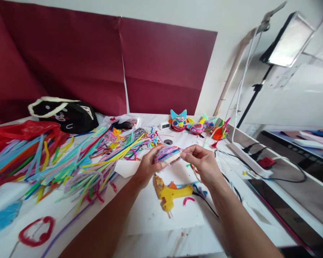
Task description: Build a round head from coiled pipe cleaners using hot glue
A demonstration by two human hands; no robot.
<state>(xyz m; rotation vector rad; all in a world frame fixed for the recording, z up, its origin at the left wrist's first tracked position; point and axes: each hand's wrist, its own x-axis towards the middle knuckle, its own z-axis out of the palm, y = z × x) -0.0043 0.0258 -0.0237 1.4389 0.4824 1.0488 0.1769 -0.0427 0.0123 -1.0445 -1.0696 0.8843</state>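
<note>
My left hand (146, 167) is closed around the left side of a rounded craft piece (167, 153), which is covered in pink, blue and purple pipe-cleaner stripes with a pale band along its lower right. At the piece's right edge, the thumb and forefinger of my right hand (203, 163) pinch a pale, peach-coloured pipe cleaner (196, 174); its loose part hangs below the fingers. Below both hands a yellow hot glue gun (174, 193) lies on white paper (142, 215). Near its handle are a short pink pipe-cleaner piece (188, 200) and some curled blue bits (200, 190).
Loose pipe cleaners (78, 161) spread across the left, beside a red plastic bag (24, 130) and a black bag (67, 114). Several finished figures (179, 122) stand at the back. On the right are a power strip (249, 159), cables, a dark tablet-like device (280, 211) and a lamp (290, 39).
</note>
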